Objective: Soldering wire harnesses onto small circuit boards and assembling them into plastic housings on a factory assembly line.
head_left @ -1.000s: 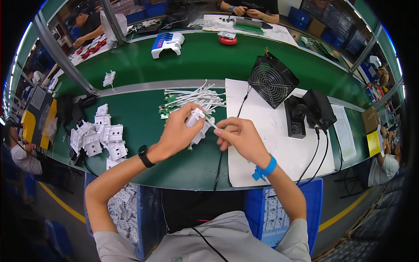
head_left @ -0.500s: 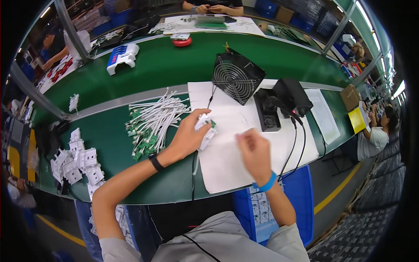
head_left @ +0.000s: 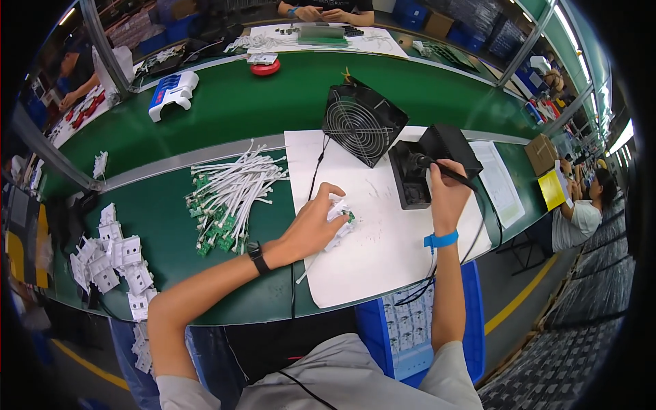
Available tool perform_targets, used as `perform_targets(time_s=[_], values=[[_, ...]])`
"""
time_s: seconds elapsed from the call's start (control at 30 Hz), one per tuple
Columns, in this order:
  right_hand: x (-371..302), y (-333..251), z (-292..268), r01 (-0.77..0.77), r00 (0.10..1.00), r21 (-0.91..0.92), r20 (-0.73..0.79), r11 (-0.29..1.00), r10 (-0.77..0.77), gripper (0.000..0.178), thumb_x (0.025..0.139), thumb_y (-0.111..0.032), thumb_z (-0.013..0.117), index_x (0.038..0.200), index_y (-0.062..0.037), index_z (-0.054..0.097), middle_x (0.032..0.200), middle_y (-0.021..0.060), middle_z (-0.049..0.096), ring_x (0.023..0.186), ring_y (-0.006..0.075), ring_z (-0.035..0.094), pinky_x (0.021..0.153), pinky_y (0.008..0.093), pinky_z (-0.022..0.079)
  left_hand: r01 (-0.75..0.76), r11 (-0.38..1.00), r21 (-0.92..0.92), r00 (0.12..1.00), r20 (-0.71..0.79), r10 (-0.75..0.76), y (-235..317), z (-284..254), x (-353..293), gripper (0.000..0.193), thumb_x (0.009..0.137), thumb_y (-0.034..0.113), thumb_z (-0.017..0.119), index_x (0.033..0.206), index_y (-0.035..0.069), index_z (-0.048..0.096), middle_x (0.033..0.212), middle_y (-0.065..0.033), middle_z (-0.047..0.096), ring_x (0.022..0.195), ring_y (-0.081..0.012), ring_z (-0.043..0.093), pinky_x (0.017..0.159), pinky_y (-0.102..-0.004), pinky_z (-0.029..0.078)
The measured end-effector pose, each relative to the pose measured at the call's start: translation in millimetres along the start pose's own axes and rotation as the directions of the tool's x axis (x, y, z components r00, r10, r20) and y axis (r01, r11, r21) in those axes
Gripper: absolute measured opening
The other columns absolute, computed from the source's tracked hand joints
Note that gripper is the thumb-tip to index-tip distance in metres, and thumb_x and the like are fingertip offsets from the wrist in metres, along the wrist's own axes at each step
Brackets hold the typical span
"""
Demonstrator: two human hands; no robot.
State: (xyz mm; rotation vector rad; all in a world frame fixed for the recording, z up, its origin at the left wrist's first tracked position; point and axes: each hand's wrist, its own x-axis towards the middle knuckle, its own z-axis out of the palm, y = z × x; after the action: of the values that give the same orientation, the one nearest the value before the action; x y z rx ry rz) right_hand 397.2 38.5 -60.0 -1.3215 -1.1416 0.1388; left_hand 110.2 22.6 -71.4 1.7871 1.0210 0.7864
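My left hand (head_left: pixel 309 230) is closed on a white plastic housing (head_left: pixel 337 237), pressed against the white sheet (head_left: pixel 345 281). A small green circuit board (head_left: pixel 350 216) shows by my fingertips, with a white cable trailing toward my wrist. To the right, my right hand (head_left: pixel 449 198) grips the black handle of a soldering iron (head_left: pixel 427 161), whose tip end points into the black iron stand (head_left: pixel 413 196). The tip itself is hidden. Beside the stand sits a black power unit (head_left: pixel 452 148). Left of the sheet lies a heap of green boards with white cables (head_left: pixel 236 179).
White housings (head_left: pixel 126 253) are piled at the left of the green bench. A black fan (head_left: pixel 362 126) stands behind my hands, and a paper sheet (head_left: pixel 499 184) lies at right. Below the bench edge is a blue bin (head_left: pixel 471 318). A co-worker's hands (head_left: pixel 322 14) are across the bench.
My right hand has moved up and right from over the white sheet and taken hold of the soldering iron. My left hand still holds the housing; the whole view has shifted slightly.
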Motion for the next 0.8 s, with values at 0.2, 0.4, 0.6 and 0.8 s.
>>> perform_targets(time_s=[0.2, 0.4, 0.6, 0.8], values=[[-14.5, -64.5, -29.1, 0.026, 1.000, -0.061, 0.014, 0.998, -0.025, 0.015, 0.096, -0.001, 0.069, 0.111, 0.0025, 0.071, 0.101, 0.0061, 0.068, 0.090, 0.0118, 0.064, 0.080, 0.0252, 0.052, -0.096, 0.969, 0.226, 0.993, 0.086, 0.078, -23.8, -16.3, 16.1, 0.042, 0.092, 0.018, 0.072, 0.127, 0.000, 0.058, 0.110, -0.0248, 0.068, 0.102, -0.0414, 0.065, 0.091, -0.0456, 0.051], [-31.5, -53.1, -25.0, -0.086, 0.967, 0.250, 0.255, 0.964, 0.020, 0.014, 0.108, -0.012, 0.054, 0.104, -0.0007, 0.061, 0.068, 0.0037, 0.058, 0.053, 0.0092, 0.054, 0.049, 0.0239, 0.040, -0.263, 0.863, 0.430, 0.933, -0.114, 0.341, -9.2, -20.6, -0.8, 0.049, 0.088, 0.020, 0.076, 0.129, -0.002, 0.062, 0.123, -0.0178, 0.063, 0.114, -0.0365, 0.057, 0.098, -0.0410, 0.048], [-34.1, -35.6, 15.0, -0.494, 0.828, 0.322, 0.458, 0.808, 0.323, 0.027, 0.110, -0.023, 0.051, 0.106, 0.0010, 0.063, 0.066, 0.0080, 0.062, 0.053, 0.0137, 0.058, 0.051, 0.0253, 0.047, -0.177, 0.758, 0.627, 0.981, 0.048, 0.189, -3.3, -23.0, -42.6, 0.058, 0.085, 0.016, 0.076, 0.138, 0.003, 0.055, 0.134, -0.0151, 0.059, 0.119, -0.0328, 0.055, 0.100, -0.0420, 0.047], [-44.1, -25.5, 21.7, -0.486, 0.823, 0.292, 0.470, 0.824, 0.319, 0.015, 0.101, -0.014, 0.066, 0.104, -0.0008, 0.061, 0.070, 0.0051, 0.061, 0.055, 0.0098, 0.056, 0.051, 0.0234, 0.043, -0.280, 0.598, 0.751, 0.951, 0.133, 0.279, -13.4, -38.0, -44.4, 0.060, 0.082, 0.011, 0.075, 0.139, 0.005, 0.055, 0.140, -0.0156, 0.056, 0.124, -0.0334, 0.053, 0.104, -0.0428, 0.045]])
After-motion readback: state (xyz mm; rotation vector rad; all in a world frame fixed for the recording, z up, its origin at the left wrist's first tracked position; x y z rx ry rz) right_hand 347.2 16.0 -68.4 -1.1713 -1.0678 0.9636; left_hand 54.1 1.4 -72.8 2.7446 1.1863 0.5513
